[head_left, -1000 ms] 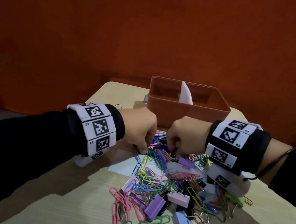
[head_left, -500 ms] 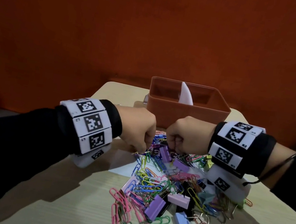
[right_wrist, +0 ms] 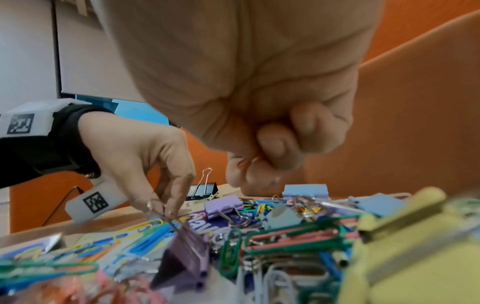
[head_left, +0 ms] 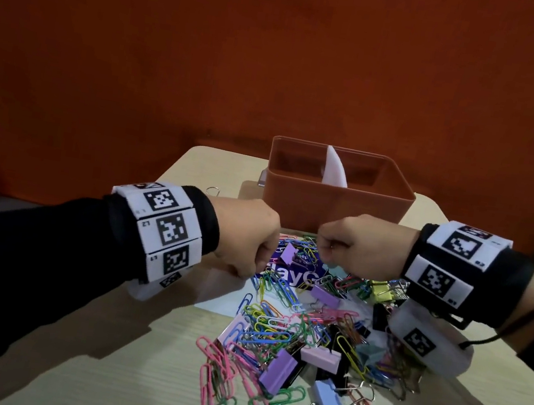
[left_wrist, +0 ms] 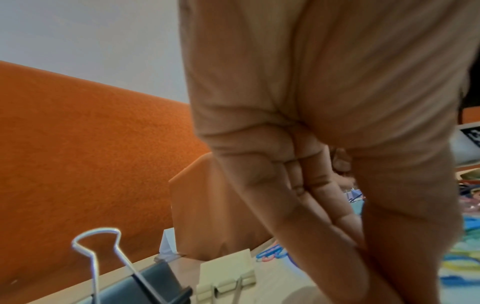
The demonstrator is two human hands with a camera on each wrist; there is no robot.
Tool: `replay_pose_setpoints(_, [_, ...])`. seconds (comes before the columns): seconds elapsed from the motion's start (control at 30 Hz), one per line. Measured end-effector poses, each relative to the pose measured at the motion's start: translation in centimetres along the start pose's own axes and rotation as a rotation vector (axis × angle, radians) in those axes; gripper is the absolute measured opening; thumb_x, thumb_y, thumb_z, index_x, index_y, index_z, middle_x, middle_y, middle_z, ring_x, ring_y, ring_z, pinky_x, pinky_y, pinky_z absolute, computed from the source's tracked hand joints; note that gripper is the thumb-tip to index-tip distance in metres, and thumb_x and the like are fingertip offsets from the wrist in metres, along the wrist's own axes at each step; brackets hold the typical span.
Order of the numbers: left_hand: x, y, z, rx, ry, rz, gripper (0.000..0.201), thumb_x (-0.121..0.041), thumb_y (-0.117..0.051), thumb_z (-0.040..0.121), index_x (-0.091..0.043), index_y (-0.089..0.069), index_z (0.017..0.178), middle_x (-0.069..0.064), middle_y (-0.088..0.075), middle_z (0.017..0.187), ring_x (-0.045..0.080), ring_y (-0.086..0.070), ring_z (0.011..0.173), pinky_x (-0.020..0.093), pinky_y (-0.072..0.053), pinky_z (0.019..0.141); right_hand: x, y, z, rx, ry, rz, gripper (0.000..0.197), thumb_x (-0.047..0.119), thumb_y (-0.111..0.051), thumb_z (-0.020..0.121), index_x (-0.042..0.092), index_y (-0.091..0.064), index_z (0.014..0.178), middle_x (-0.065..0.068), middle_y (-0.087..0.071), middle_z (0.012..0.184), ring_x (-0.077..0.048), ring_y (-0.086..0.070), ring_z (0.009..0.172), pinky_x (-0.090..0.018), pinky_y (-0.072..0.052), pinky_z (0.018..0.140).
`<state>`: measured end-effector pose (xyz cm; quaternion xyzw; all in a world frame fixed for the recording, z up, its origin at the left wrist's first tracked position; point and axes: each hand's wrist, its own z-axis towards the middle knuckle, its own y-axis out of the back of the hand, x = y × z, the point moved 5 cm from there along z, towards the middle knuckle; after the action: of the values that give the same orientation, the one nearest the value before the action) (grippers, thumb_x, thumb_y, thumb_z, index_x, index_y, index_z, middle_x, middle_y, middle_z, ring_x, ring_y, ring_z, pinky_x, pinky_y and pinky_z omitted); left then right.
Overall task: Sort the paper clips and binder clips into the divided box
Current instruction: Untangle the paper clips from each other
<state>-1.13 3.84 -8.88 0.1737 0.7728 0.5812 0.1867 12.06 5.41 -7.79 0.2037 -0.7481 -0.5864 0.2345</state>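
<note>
- Left hand [head_left: 246,237] pinches wire paper clips [right_wrist: 166,218] at the glossy pile's edge.
- Right hand [head_left: 361,247] is curled round something orange, mostly hidden.
- Smooth plastic divided box [head_left: 335,202] stands just beyond both.

sleeves [head_left: 26,253] – black | wristbands [head_left: 164,232] – white, black square markers | cable [head_left: 518,319] – black

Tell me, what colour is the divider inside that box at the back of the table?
White. The divider stands out against the orange-brown divided box, clearest in the head view.
</note>
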Motion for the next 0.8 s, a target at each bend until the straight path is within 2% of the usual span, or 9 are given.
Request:
replay_pose_setpoints(0.1, [0.0, -0.2, -0.1, -0.004, 0.011, -0.003, 0.012, -0.011, -0.069, 0.075, -0.014, -0.072, 0.086, -0.013, -0.056, 0.059, 0.002, -0.051, 0.056, 0.021, -0.047, 0.060, -0.2, -0.6, -0.1, 0.031, 0.019, -0.110, 0.002, 0.022, -0.063, 0.081, 0.022, -0.061, 0.083, 0.012, -0.050, 0.065, -0.010, -0.048, 0.064, -0.025, -0.039, 0.062])
replay_pose_setpoints(0.17, [0.1, -0.3, -0.1, -0.005, 0.028, -0.018, 0.014, -0.012, -0.070, 0.073, -0.016, -0.070, 0.087, -0.013, -0.055, 0.058, 0.002, -0.050, 0.055, 0.022, -0.045, 0.058, -0.5, -1.0, 0.0, 0.088, -0.006, -0.168, 0.013, 0.024, -0.073, 0.072, 0.022, -0.064, 0.080, 0.010, -0.051, 0.063, -0.009, -0.047, 0.062, -0.024, -0.038, 0.059])
replay_pose_setpoints(0.27, [0.2, -0.5, -0.1, 0.011, 0.045, -0.032, 0.015, -0.013, -0.070, 0.071, -0.018, -0.067, 0.085, -0.012, -0.055, 0.059, 0.003, -0.050, 0.054, 0.023, -0.045, 0.058, -0.8, -1.1, 0.2, 0.129, -0.024, -0.223, 0.016, 0.021, -0.078, 0.068, 0.018, -0.066, 0.079, 0.009, -0.052, 0.063, -0.012, -0.047, 0.065, -0.023, -0.036, 0.054])
replay_pose_setpoints(0.33, [0.3, -0.6, -0.1, 0.027, 0.057, -0.036, 0.016, -0.012, -0.071, 0.070, -0.018, -0.066, 0.085, -0.011, -0.055, 0.060, 0.003, -0.048, 0.052, 0.021, -0.043, 0.053, -0.8, -1.1, 0.2, 0.135, -0.021, -0.217, 0.012, 0.015, -0.076, 0.068, 0.017, -0.067, 0.075, 0.007, -0.057, 0.064, -0.011, -0.049, 0.064, -0.023, -0.041, 0.056])
replay_pose_setpoints(0.4, [0.3, -0.7, 0.0, 0.042, 0.069, -0.040, 0.017, -0.012, -0.072, 0.070, -0.017, -0.066, 0.086, -0.011, -0.056, 0.062, 0.004, -0.049, 0.052, 0.022, -0.043, 0.053, -0.8, -1.2, 0.2, 0.131, -0.011, -0.206, 0.010, 0.008, -0.070, 0.069, 0.017, -0.067, 0.071, 0.005, -0.062, 0.066, -0.013, -0.053, 0.067, -0.024, -0.046, 0.063])
replay_pose_setpoints(0.53, [0.4, -0.9, 0.0, 0.053, 0.074, -0.049, 0.017, -0.013, -0.071, 0.072, -0.017, -0.067, 0.087, -0.011, -0.058, 0.063, 0.006, -0.051, 0.053, 0.023, -0.046, 0.056, -0.6, -1.4, 0.3, 0.084, 0.032, -0.202, 0.010, 0.008, -0.062, 0.072, 0.016, -0.068, 0.074, 0.008, -0.051, 0.057, -0.014, -0.047, 0.061, -0.025, -0.044, 0.062])
replay_pose_setpoints(0.63, [0.6, -0.8, -0.2, 0.061, 0.066, -0.093, 0.013, -0.012, -0.066, 0.075, -0.014, -0.069, 0.088, -0.007, -0.064, 0.065, 0.004, -0.052, 0.050, 0.020, -0.046, 0.054, -0.8, -0.3, 0.1, 0.012, 0.035, -0.089, 0.013, 0.012, -0.063, 0.075, 0.023, -0.060, 0.070, 0.011, -0.056, 0.061, -0.004, -0.049, 0.058, -0.024, -0.042, 0.062])
replay_pose_setpoints(0.7, [0.7, -0.6, -0.3, 0.047, 0.048, -0.116, 0.013, -0.014, -0.062, 0.077, -0.011, -0.071, 0.087, 0.000, -0.070, 0.071, 0.007, -0.054, 0.055, 0.022, -0.049, 0.059, -1.1, 0.5, 0.1, -0.021, 0.025, 0.012, 0.016, 0.008, -0.060, 0.079, 0.023, -0.058, 0.075, 0.011, -0.063, 0.064, 0.001, -0.052, 0.058, -0.021, -0.043, 0.061])
replay_pose_setpoints(0.8, [1.1, 0.1, -0.3, -0.003, 0.038, -0.151, 0.015, -0.016, -0.059, 0.080, -0.009, -0.070, 0.086, 0.003, -0.073, 0.077, 0.014, -0.061, 0.066, 0.026, -0.051, 0.066, -1.2, 1.1, 0.2, -0.036, 0.027, 0.086, 0.018, 0.007, -0.053, 0.084, 0.023, -0.061, 0.085, 0.006, -0.066, 0.068, -0.001, -0.053, 0.059, -0.020, -0.044, 0.062])
